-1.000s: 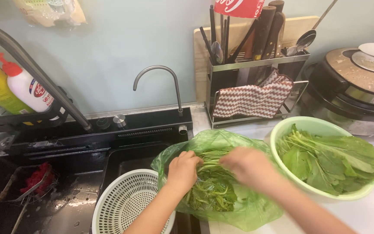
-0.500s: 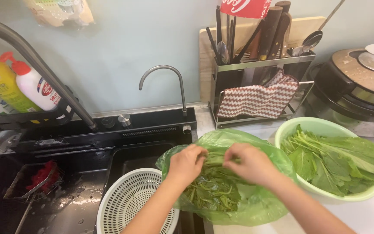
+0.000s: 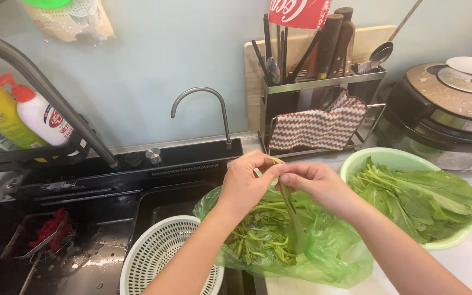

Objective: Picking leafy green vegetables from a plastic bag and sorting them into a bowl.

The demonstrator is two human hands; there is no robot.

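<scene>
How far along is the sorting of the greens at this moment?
Done: the green bowl at the right holds a heap of leafy greens. In hand: the left hand and right hand meet on one stem above the green plastic bag. Left: a tangle of stems lies in the bag; the white colander looks empty.

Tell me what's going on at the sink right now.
A person holds one leafy green stem between the left hand and right hand, pinched at its top, above an open green plastic bag of greens on the counter edge. A green bowl of picked leaves sits to the right; a white colander sits in the black sink.
</scene>
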